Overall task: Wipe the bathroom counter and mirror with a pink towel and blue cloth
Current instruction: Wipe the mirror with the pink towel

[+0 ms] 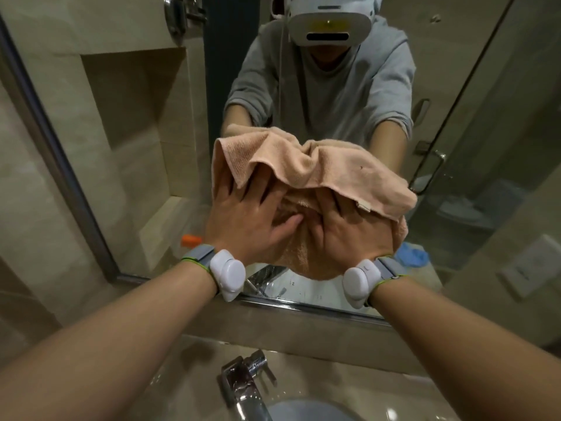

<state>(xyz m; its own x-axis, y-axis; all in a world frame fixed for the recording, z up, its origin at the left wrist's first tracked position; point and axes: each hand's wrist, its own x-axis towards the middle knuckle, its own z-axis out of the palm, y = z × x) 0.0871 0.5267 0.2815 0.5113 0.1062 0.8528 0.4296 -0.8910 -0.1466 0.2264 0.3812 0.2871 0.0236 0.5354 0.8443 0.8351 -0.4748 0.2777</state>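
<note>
Presently, head view: left hand and right hand, fingers spread flat, neither clenched, press the pink towel against the mirror. Mirror wiping judged under way; blue cloth, reflected, lies idle; counter condition undetermined.

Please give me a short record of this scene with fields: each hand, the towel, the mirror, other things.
left hand: flat, fingers spread, presses towel to mirror
right hand: flat on towel, fingertips under a fold
towel: pink, bunched against mirror
blue cloth: seen only as a reflection, low right in mirror
faucet: below the hands, on counter
</note>
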